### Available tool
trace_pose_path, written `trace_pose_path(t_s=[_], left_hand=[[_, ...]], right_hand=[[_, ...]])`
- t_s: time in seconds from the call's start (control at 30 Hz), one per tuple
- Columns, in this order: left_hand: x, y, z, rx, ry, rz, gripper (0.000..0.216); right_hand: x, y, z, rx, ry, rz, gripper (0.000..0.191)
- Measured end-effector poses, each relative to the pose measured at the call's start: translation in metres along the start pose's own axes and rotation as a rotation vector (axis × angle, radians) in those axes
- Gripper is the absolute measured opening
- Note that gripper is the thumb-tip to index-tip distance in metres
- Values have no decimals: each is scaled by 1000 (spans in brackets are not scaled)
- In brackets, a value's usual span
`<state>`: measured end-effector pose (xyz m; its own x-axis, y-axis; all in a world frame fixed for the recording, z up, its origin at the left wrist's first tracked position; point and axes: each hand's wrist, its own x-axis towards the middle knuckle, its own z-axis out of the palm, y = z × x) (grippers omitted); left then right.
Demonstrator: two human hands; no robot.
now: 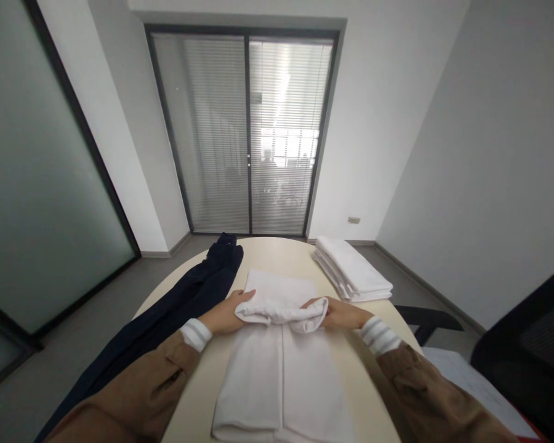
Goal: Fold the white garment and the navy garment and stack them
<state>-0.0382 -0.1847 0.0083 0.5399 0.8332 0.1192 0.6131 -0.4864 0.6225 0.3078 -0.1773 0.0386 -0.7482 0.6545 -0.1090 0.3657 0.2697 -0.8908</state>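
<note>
On the head view, I have both grips closed on the white cloth (281, 375): the left hand (228, 312) grasps one end of a bunched fold, the right hand (345, 314) the other. The cloth lies along the middle of the pale counter (270, 248). I see a navy garment (180, 311) stretched out on its left and a folded white stack (355, 264) at far right.

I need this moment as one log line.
left hand: holds partly bunched white cloth | right hand: same cloth | left side: long navy garment | right side: folded white fabric stack
</note>
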Motion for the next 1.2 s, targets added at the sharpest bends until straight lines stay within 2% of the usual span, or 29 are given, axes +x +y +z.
trace_pose_path(t_s=[0.1, 0.23, 0.3, 0.37, 0.47, 0.53, 0.57, 0.67, 0.77, 0.9, 1.07, 1.2], left_hand=[[6, -1, 1, 12, 111, -68, 64], [-3, 1, -5, -102, 205, -102, 73], [-11, 2, -9, -207, 166, -221, 77], [-18, 4, -11, -335, 77, -439, 82], [-26, 9, -12, -501, 18, -713, 73], [-30, 16, -11, -601, 20, -797, 62], [-33, 21, -10, -651, -1, -816, 64], [-37, 38, -6, -741, -103, -782, 74], [-38, 50, 3, -735, -107, -700, 77], [-34, 47, 15, -777, -23, -650, 75], [-21, 37, 23, -907, 137, -496, 64], [-8, 38, 28, -1019, 293, -353, 59]], right_hand=[[7, -1, -3, -43, 90, -32, 47], [0, -9, -3, -103, 125, 3, 45], [-9, -14, -2, -140, 124, 12, 44], [-19, -16, 0, -191, 130, 46, 43], [-33, -15, 6, -195, 143, 220, 47], [-40, -15, 11, -82, 139, 388, 49], [-42, -16, 14, 1, 143, 460, 49], [-44, -21, 25, 238, 194, 585, 53], [-42, -23, 38, 369, 192, 580, 71], [-37, -15, 51, 320, 232, 454, 97], [-21, -5, 51, 356, 442, 316, 93], [-3, 3, 48, 486, 613, 290, 85]])
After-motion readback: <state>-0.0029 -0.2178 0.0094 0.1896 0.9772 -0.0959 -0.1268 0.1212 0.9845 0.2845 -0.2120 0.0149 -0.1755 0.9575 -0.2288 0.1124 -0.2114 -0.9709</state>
